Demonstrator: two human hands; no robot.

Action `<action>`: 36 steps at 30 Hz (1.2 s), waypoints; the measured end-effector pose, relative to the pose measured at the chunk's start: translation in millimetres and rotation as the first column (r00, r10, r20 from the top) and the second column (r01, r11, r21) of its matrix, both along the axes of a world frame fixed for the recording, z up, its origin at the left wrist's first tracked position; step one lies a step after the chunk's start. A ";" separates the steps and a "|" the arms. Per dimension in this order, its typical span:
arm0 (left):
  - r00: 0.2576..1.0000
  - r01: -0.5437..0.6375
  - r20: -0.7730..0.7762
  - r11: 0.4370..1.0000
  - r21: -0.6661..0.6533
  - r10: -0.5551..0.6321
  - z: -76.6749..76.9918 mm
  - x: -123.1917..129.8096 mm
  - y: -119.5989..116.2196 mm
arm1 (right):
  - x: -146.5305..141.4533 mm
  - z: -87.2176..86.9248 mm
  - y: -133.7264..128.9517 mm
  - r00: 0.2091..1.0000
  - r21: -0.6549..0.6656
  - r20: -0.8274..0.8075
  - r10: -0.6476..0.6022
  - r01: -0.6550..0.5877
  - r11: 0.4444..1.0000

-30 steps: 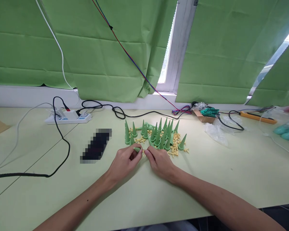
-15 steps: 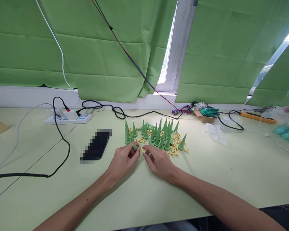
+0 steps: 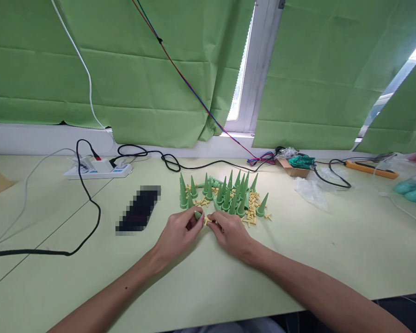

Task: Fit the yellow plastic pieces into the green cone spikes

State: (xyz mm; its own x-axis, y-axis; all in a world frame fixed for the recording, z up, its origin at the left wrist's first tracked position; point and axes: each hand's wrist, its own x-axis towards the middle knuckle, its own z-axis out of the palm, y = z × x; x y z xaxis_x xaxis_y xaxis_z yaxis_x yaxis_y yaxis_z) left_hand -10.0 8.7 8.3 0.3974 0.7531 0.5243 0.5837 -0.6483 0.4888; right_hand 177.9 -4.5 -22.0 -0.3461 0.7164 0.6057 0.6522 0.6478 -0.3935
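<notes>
over pale table (image 3: 211, 282), before curtains (image 3: 152, 106), left fingers (image 3: 195, 228) clasp cone (image 3: 198, 215), right fingers (image 3: 216, 216) yellow piece (image 3: 207, 221).

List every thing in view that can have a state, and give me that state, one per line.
Left hand: closed on a green cone
Held green cone: tilted
Right hand: pinching a yellow piece
Held yellow piece: at the fingertips
Other green cones: mostly upright, clustered
Loose yellow pieces: scattered
Power strip: plugs inserted
Phone: flat, screen obscured
Cardboard box: open
Curtains: drawn, with gaps
</notes>
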 end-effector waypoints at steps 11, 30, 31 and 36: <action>1.000 0.006 -0.009 1.000 -0.006 -0.006 -1.0 -0.4 0.3 | -1.1 0.1 -0.6 0.999 -0.022 -0.032 0.014 -0.015 1.000; 1.000 0.012 0.017 0.987 -0.163 -0.010 4.1 2.4 -2.4 | -1.8 6.0 -0.5 0.996 -0.064 -0.079 -0.028 0.023 0.998; 1.000 0.014 0.019 0.986 -0.165 -0.011 4.0 2.7 -2.2 | -1.9 6.2 -0.7 0.996 -0.064 -0.080 -0.031 0.026 0.998; 1.000 0.008 0.013 0.987 -0.161 -0.006 3.0 3.2 -1.3 | -2.0 5.7 -1.6 0.996 -0.067 -0.080 -0.033 0.028 0.997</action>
State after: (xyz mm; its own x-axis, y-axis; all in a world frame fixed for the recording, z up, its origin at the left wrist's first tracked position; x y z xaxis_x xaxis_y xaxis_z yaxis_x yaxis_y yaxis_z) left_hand -6.9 7.4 11.3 0.3973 0.8253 0.4013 0.5724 -0.5646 0.5946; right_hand 175.9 -6.1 -16.2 -0.2755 0.7649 0.5823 0.6356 0.5994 -0.4866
